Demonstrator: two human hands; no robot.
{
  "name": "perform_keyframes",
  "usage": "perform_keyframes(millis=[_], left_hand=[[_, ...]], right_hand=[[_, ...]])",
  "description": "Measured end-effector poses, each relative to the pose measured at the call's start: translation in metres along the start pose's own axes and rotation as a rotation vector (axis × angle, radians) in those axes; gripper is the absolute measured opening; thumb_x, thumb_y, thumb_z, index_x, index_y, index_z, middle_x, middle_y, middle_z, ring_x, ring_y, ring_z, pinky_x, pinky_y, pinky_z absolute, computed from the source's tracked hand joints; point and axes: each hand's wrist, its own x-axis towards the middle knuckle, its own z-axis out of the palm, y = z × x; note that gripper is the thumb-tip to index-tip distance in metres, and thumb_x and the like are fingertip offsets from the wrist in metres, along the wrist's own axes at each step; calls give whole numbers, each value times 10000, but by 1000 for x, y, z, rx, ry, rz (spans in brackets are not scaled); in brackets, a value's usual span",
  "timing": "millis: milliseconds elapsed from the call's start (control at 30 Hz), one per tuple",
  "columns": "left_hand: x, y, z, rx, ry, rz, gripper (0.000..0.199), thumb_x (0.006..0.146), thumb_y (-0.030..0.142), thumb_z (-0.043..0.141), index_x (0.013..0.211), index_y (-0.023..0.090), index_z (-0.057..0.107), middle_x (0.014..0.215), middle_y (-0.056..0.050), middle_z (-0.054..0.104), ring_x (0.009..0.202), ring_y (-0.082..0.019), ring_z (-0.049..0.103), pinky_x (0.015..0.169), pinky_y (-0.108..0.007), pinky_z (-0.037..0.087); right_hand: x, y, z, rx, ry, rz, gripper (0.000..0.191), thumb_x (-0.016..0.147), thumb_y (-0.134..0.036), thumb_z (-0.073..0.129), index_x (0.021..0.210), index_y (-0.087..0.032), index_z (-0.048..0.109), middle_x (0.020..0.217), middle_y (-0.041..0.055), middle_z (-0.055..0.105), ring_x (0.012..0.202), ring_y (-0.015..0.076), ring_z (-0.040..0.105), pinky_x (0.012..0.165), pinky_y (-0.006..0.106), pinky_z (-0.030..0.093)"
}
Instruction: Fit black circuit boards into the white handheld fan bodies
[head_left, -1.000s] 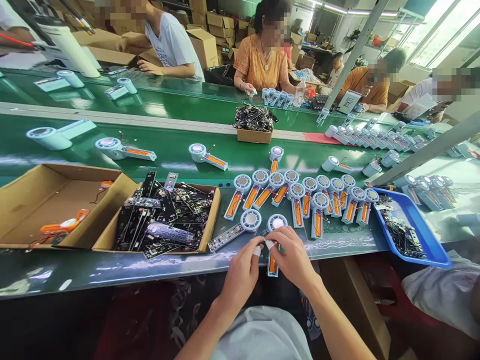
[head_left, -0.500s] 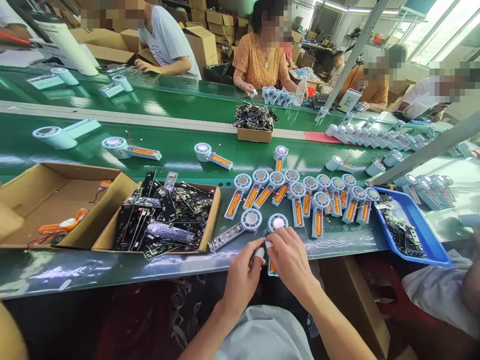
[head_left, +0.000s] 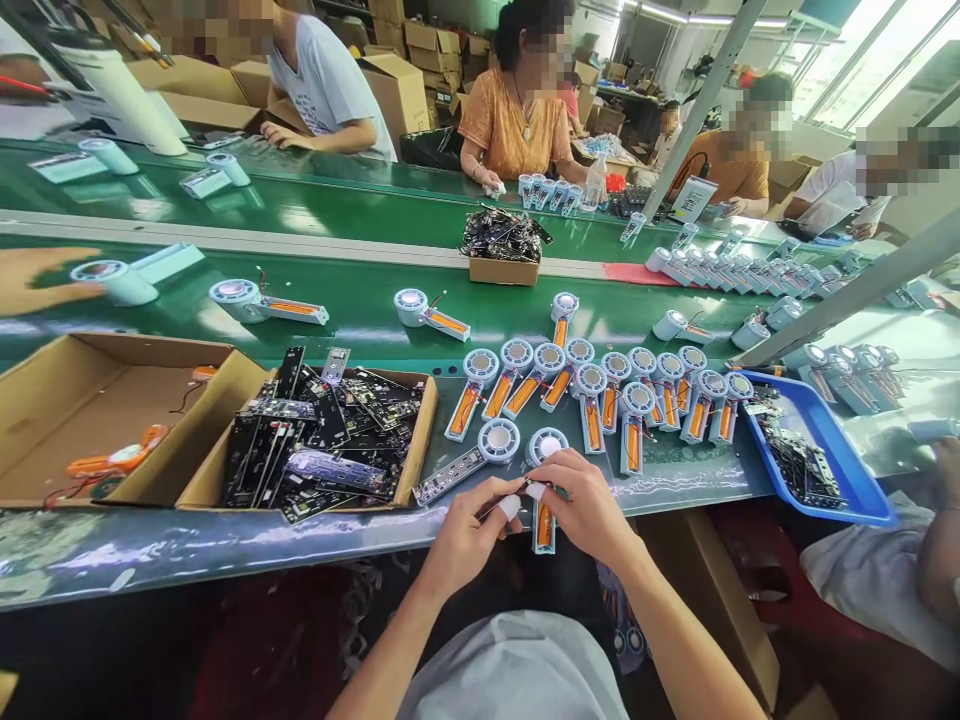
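At the bench's front edge a light-blue fan unit (head_left: 545, 530) with an orange strip in its handle lies under my hands. My left hand (head_left: 476, 525) is closed in a pinch, a white cover on one fingertip. Its fingers hold a small dark part that is mostly hidden. My right hand (head_left: 585, 500) is closed too, its fingertips meeting the left ones above the fan's handle; what it grips is too small to name. Left of them lies another fan unit (head_left: 499, 440) with a circuit board (head_left: 450, 475) along its handle.
A carton of circuit boards (head_left: 427, 440) and a carton with orange parts (head_left: 169, 465) stand left. Several fan units (head_left: 589, 380) lie behind my hands. A blue tray (head_left: 862, 480) is right. Fan units lie on the green belt (head_left: 360, 260); another person's hand (head_left: 45, 280) reaches in left.
My hands have shifted slightly left and still meet at the fingertips; more of the fan's handle shows below them. Another person's hand has come to a fan unit at the far left.
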Motion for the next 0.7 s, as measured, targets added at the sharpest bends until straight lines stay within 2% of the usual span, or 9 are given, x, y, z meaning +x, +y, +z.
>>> perform_keyframes(millis=[100, 233, 300, 367, 433, 500, 567, 633, 700], left_hand=[[0, 0, -1, 57, -25, 7, 266, 892, 336, 539, 1029, 169, 694, 727, -19, 710, 623, -160, 671, 558, -241, 518], [-7, 0, 0, 308, 36, 8, 354, 923, 273, 469, 1246, 196, 593, 888, -36, 769, 639, -170, 688, 638, -281, 538], [-10, -1, 1, 434, 56, 23, 411, 940, 262, 440, 1335, 212, 545, 868, -23, 776, 683, -191, 707, 684, -302, 542], [-12, -3, 2, 514, 46, 52, 425, 952, 242, 421, 1359, 236, 541, 918, -26, 780, 777, -206, 729, 731, -309, 549], [-12, -6, 4, 566, 51, 103, 423, 956, 196, 397, 1341, 240, 564, 1034, -44, 770, 894, -209, 733, 786, -304, 555], [-13, -8, 7, 637, 46, 162, 439, 951, 136, 370, 1321, 230, 585, 1104, -63, 746, 969, -209, 721, 832, -304, 556], [-14, -8, 10, 772, 10, 184, 475, 936, 80, 358, 1309, 232, 608, 1074, -71, 729, 943, -219, 723, 801, -313, 566], [-17, -5, 12, 939, -50, 165, 536, 904, 24, 367, 1320, 250, 618, 1020, -69, 709, 860, -226, 731, 715, -311, 573], [-19, -2, 13, 1065, -83, 133, 585, 876, -14, 383, 1334, 264, 619, 1002, -69, 695, 799, -223, 733, 657, -299, 566]], right_hand=[[-2, -1, -2, -7, 2, 22, 180, 917, -110, 604, 989, -220, 726, 938, 57, 701, 899, 219, 608, 807, 343, 502], [-17, -1, -21, 69, 90, 113, 260, 932, -195, 607, 1186, -234, 646, 1104, 73, 668, 954, 208, 621, 840, 329, 518], [-28, 1, -29, 60, 100, 171, 257, 936, -200, 584, 1185, -239, 639, 1005, 54, 665, 843, 185, 616, 753, 298, 526], [-37, 5, -30, 55, 46, 169, 232, 929, -182, 570, 1132, -240, 666, 912, 35, 657, 755, 167, 607, 680, 274, 522], [-40, 9, -24, 68, 55, 110, 213, 931, -162, 547, 1060, -235, 700, 892, 37, 668, 753, 165, 628, 680, 271, 528], [-37, 12, -13, 87, 167, 55, 213, 942, -164, 528, 990, -229, 725, 917, 54, 699, 819, 181, 664, 737, 288, 543], [-31, 13, -2, 136, 281, 44, 198, 945, -198, 547, 940, -225, 743, 967, 74, 731, 896, 203, 691, 798, 311, 555], [-24, 12, 7, 245, 321, 114, 171, 930, -241, 585, 923, -219, 754, 964, 78, 754, 888, 212, 709, 808, 325, 569], [-19, 10, 16, 423, 319, 251, 152, 892, -298, 640, 936, -208, 755, 886, 70, 766, 796, 208, 717, 745, 323, 588]])
